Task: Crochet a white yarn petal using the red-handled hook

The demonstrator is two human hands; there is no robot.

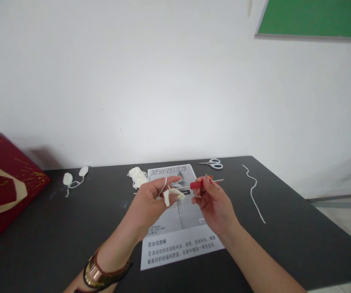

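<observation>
My left hand (154, 199) pinches a small piece of white crochet work (173, 196), with a strand of yarn looped over its raised index finger. In my right hand (212, 199) is a crochet hook (196, 185) with a red grip, held between thumb and fingers. Its metal shaft points left and meets the crochet work; the tip is too small to make out. Both hands hover above a printed pattern sheet (175, 254) on the dark table. Behind my left hand lies a skein of white yarn (138, 177).
Two white crocheted petals (68, 179) joined by yarn lie at the left, near a red gift bag (7, 183). Small scissors (213, 163) rest at the back edge of the black table (102, 228). A loose white yarn piece (255, 191) lies at the right.
</observation>
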